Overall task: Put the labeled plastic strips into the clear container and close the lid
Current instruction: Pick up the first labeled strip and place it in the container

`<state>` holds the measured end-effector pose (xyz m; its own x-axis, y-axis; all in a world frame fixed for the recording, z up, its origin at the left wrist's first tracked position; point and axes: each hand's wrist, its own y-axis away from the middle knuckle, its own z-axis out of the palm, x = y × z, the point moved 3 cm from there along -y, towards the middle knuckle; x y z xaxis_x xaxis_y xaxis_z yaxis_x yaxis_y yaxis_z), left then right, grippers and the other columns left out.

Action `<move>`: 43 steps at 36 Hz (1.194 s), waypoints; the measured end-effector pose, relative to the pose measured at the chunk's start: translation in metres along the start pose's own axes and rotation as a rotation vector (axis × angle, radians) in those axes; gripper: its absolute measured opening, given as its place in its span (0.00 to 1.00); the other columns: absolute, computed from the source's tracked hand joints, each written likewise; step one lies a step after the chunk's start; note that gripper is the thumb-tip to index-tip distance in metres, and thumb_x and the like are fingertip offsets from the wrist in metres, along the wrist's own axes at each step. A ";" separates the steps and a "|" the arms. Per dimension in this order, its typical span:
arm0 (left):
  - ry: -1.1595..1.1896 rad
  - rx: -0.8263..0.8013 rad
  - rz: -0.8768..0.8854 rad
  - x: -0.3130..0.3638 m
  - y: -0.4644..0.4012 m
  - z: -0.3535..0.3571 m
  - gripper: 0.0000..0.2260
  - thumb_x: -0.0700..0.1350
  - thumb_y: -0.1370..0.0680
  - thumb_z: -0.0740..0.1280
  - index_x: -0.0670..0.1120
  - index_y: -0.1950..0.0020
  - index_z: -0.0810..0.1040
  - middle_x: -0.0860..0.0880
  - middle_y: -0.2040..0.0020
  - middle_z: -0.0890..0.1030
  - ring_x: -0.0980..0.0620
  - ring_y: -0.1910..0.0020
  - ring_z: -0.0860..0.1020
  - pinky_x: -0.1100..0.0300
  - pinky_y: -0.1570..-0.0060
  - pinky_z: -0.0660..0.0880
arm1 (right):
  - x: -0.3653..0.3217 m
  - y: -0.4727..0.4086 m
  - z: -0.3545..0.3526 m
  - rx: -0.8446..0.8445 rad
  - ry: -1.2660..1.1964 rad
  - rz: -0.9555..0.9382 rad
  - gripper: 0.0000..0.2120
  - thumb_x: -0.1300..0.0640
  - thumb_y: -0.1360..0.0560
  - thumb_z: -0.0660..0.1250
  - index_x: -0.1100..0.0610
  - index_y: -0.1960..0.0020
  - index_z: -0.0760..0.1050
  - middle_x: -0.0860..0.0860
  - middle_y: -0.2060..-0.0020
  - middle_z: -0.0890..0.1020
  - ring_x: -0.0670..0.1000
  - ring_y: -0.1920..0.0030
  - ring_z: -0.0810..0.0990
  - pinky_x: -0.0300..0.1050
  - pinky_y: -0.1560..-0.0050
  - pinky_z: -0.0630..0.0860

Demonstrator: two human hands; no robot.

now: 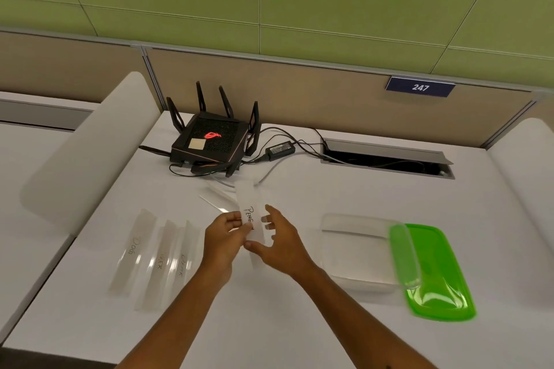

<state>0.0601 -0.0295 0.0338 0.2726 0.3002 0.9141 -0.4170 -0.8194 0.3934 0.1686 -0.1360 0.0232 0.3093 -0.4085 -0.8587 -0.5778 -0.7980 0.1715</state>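
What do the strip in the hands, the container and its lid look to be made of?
Held strip: probably thin frosted plastic, translucent with handwritten lettering. Clear container: seemingly clear rigid plastic; the table shows through its walls. Green lid: likely glossy, translucent plastic with bright highlights; whether soft or rigid is unclear.

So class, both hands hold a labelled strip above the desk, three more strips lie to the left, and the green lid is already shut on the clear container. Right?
Not quite. The head view shows the green lid lying off beside the open clear container. The rest stands.
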 end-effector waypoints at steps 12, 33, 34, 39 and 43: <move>0.304 -0.172 -0.006 0.028 0.037 0.074 0.14 0.41 0.25 0.77 0.46 0.41 0.80 0.45 0.44 0.87 0.43 0.47 0.86 0.48 0.50 0.85 | 0.007 0.019 -0.083 0.071 -0.036 -0.070 0.28 0.37 0.32 0.77 0.27 0.38 0.65 0.20 0.46 0.72 0.36 0.45 0.77 0.28 0.56 0.78; -0.173 -0.227 0.253 0.053 0.062 0.152 0.17 0.43 0.19 0.69 0.52 0.31 0.78 0.55 0.39 0.82 0.54 0.38 0.80 0.65 0.43 0.77 | 0.084 0.047 -0.228 0.069 0.583 -0.057 0.33 0.49 0.31 0.77 0.48 0.29 0.70 0.47 0.37 0.79 0.53 0.42 0.80 0.43 0.49 0.75; -0.213 -0.242 0.253 0.051 0.062 0.156 0.17 0.43 0.19 0.69 0.52 0.30 0.77 0.54 0.39 0.82 0.55 0.38 0.79 0.66 0.44 0.78 | 0.089 0.047 -0.230 0.055 0.622 -0.056 0.33 0.49 0.31 0.77 0.48 0.28 0.70 0.47 0.36 0.78 0.53 0.41 0.80 0.45 0.47 0.76; -0.416 -0.347 0.195 0.037 0.064 0.176 0.22 0.44 0.19 0.69 0.48 0.25 0.72 0.51 0.33 0.79 0.53 0.37 0.78 0.66 0.46 0.74 | 0.113 0.043 -0.234 -0.026 0.754 -0.049 0.34 0.50 0.30 0.77 0.49 0.26 0.69 0.46 0.32 0.76 0.52 0.36 0.78 0.47 0.41 0.75; -0.516 -0.373 0.141 0.027 0.067 0.187 0.24 0.46 0.20 0.70 0.46 0.24 0.72 0.50 0.31 0.78 0.52 0.37 0.77 0.64 0.45 0.73 | 0.130 0.041 -0.232 -0.078 0.794 -0.036 0.33 0.50 0.29 0.75 0.48 0.27 0.68 0.45 0.32 0.75 0.51 0.34 0.76 0.47 0.40 0.75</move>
<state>0.2014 -0.1678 0.0664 0.5362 -0.1470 0.8312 -0.7268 -0.5811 0.3662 0.3606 -0.3246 0.0304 0.7893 -0.5519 -0.2689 -0.5116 -0.8334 0.2088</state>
